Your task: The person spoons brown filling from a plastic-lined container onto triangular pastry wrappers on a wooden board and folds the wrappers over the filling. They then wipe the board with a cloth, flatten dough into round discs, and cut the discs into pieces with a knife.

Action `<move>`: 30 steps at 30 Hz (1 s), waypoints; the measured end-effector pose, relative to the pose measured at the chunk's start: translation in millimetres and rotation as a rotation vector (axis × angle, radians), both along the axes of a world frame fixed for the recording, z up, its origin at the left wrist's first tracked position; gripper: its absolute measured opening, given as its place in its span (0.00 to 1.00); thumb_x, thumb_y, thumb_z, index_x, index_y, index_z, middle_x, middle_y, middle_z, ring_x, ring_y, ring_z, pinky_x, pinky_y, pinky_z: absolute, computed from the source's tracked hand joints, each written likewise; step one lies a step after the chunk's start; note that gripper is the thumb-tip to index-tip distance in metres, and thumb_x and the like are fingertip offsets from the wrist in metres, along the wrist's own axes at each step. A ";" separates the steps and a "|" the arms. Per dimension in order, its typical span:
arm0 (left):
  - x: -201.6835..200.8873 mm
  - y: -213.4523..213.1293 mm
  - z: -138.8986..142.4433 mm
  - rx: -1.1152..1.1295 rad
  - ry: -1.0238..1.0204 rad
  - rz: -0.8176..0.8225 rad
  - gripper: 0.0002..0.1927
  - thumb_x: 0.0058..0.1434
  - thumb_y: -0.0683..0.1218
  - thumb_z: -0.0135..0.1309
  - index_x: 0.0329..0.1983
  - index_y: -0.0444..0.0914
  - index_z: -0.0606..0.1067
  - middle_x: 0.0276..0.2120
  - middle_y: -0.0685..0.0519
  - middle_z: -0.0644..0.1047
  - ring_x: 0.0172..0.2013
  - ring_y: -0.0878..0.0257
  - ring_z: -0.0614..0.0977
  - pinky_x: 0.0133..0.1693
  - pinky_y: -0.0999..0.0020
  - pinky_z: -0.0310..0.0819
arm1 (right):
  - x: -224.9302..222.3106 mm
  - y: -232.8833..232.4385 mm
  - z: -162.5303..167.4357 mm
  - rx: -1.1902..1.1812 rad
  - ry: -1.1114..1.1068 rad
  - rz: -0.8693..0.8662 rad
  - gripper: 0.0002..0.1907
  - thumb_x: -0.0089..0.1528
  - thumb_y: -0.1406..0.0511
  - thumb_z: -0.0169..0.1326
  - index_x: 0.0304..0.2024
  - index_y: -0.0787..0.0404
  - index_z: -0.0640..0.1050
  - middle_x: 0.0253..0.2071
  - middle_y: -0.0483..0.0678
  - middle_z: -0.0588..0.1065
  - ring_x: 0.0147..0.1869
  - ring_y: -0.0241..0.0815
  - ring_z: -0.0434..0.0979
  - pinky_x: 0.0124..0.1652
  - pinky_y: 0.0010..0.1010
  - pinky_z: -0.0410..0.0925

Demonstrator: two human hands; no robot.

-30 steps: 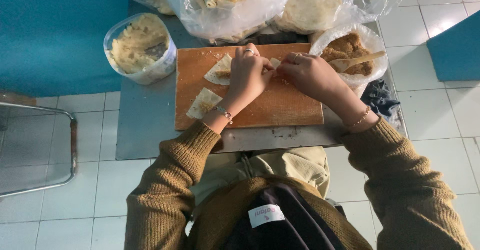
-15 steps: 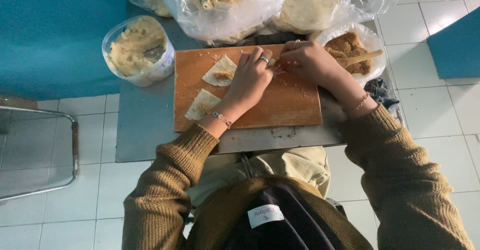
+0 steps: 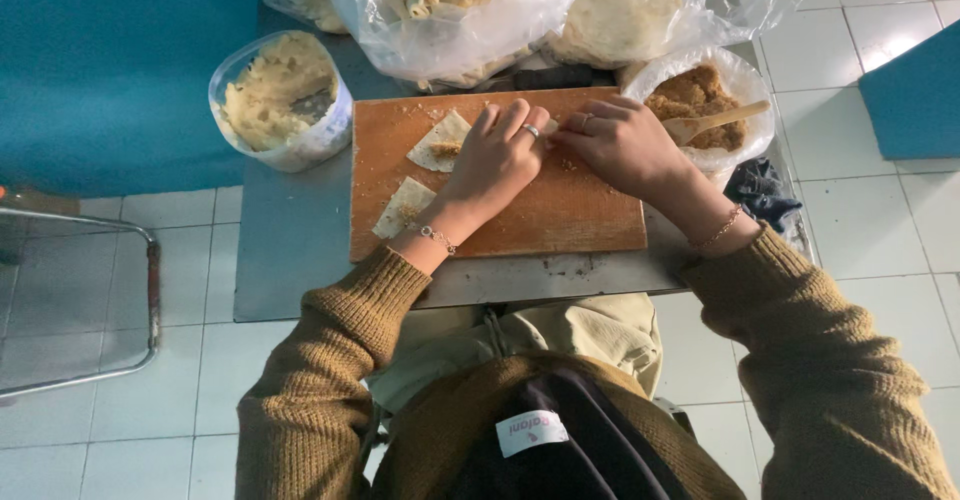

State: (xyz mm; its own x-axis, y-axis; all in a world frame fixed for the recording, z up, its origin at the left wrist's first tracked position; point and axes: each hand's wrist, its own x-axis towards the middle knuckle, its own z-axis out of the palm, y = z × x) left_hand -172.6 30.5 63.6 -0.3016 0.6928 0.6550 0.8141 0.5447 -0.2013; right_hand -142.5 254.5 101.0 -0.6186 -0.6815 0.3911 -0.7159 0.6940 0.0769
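Both my hands rest on a wooden cutting board (image 3: 560,210) on a small grey table. My left hand (image 3: 497,158) and my right hand (image 3: 622,145) meet fingertip to fingertip near the board's far edge. Together they pinch a small pale pastry wrapper (image 3: 552,126), which is mostly hidden under the fingers. Left of my left hand lies a triangular wrapper with filling on it (image 3: 440,140). A plain wrapper (image 3: 404,206) lies closer to me, next to my left wrist.
A bag-lined bowl of brown filling (image 3: 700,95) with a wooden spoon (image 3: 725,120) stands at the right. A clear tub of pale paste (image 3: 280,95) stands at the left. Plastic bags of pastry pieces (image 3: 450,0) and flat rounds (image 3: 620,10) lie behind. A metal chair frame (image 3: 150,290) stands at the left.
My hands stay together at the board's far edge, the fingers working the small wrapper. My right hand has drawn slightly back towards me. The view has shifted a little.
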 end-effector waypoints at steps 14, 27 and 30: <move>-2.8 8.6 -1.5 0.092 -0.265 0.032 0.08 0.61 0.46 0.60 0.31 0.36 0.79 0.46 0.50 0.74 0.52 0.54 0.72 0.50 0.57 0.66 | 8.1 -5.0 -14.2 -0.041 0.095 -0.144 0.11 0.63 0.61 0.60 0.49 0.53 0.83 0.45 0.37 0.78 0.58 0.38 0.75 0.58 0.39 0.63; 1.2 4.2 -0.5 0.053 -0.357 0.116 0.07 0.64 0.43 0.55 0.42 0.35 0.79 0.48 0.50 0.73 0.56 0.54 0.71 0.52 0.56 0.63 | 19.0 -29.4 -13.9 -0.001 0.074 -0.314 0.23 0.61 0.68 0.56 0.61 0.54 0.79 0.53 0.38 0.78 0.66 0.39 0.70 0.63 0.53 0.54; 4.2 2.7 3.0 0.121 -0.297 0.145 0.11 0.63 0.46 0.55 0.44 0.34 0.79 0.49 0.47 0.73 0.54 0.52 0.70 0.49 0.52 0.62 | 17.2 -29.1 -14.0 -0.001 0.063 -0.311 0.23 0.61 0.68 0.56 0.59 0.52 0.80 0.58 0.37 0.79 0.69 0.38 0.69 0.63 0.55 0.52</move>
